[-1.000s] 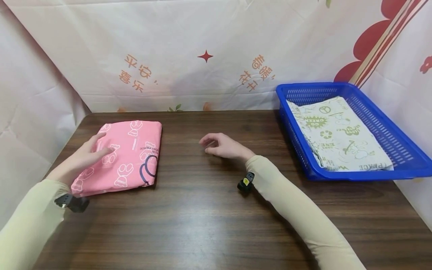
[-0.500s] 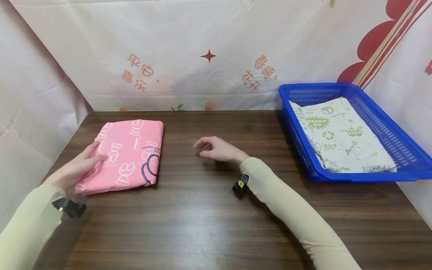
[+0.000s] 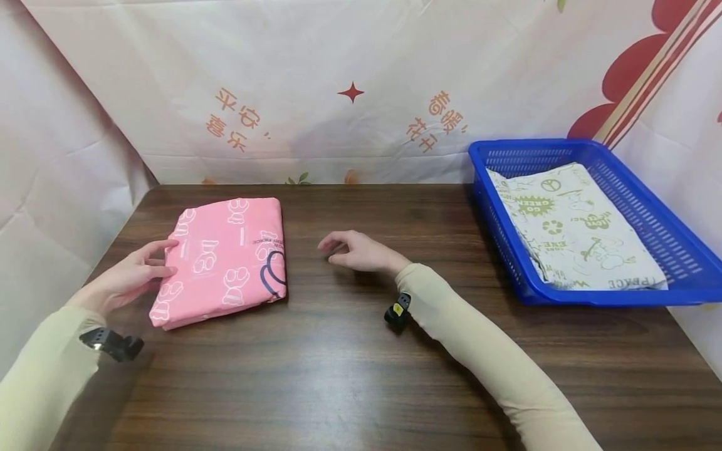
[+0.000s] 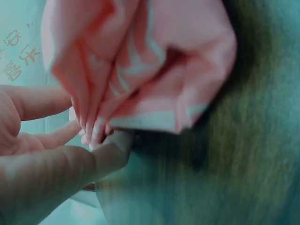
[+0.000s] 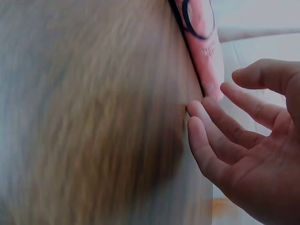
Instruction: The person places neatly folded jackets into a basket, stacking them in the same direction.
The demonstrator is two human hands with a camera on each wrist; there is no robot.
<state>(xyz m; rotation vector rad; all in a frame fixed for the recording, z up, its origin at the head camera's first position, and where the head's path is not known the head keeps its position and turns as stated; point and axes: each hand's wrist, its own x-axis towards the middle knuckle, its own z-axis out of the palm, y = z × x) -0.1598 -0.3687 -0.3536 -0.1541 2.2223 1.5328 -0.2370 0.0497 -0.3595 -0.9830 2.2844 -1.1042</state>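
Pink cloth (image 3: pixel 217 263) met at its left edge

Folded, it lay on the left of the desk (image 3: pixel 316 376). The left hand (image 3: pixel 126 279) touched that edge, fingers and thumb apart, apparently in a positioning step. The right hand (image 3: pixel 363 252), near the right edge, held nothing, fingers loosely curved; the next move likely called for setting it against the cloth. A blue basket (image 3: pixel 620 297) stood at right.
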